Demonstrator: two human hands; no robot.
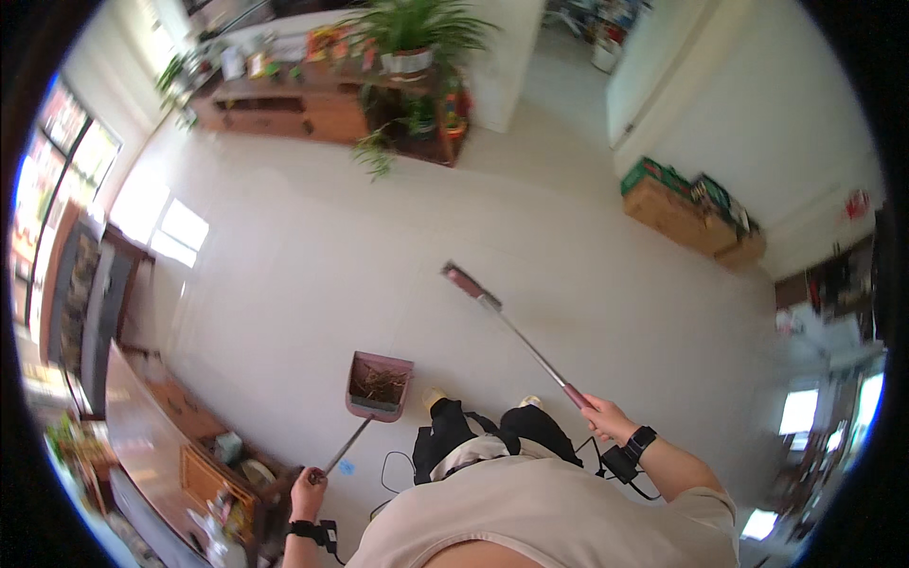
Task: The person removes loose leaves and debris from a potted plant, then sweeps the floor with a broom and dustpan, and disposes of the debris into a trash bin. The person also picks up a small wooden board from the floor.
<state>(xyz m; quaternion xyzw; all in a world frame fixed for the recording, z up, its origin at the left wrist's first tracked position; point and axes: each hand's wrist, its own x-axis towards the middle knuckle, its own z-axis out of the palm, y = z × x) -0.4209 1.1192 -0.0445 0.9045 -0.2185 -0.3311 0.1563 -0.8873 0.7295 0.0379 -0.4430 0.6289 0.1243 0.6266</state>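
My left hand (309, 488) grips the metal handle of a long-handled pink dustpan (380, 413), which stands on the pale floor left of my feet. Dry brown plant debris (382, 384) lies in its pan. At the right, my right hand (605, 417) is closed around the pink grip of a broom (469, 282) with a metal shaft. The broom's dark bristles point away from me, ahead of my feet and apart from the dustpan. Whether the bristles touch the floor I cannot tell.
A wooden TV cabinet (334, 117) with a potted spider plant (410, 60) stands ahead. Cardboard boxes (667, 213) sit by the right wall, beyond a doorway. A table (153, 433) and a cushioned wooden sofa (96, 312) are at left. Thin black cables (383, 472) hang near my legs.
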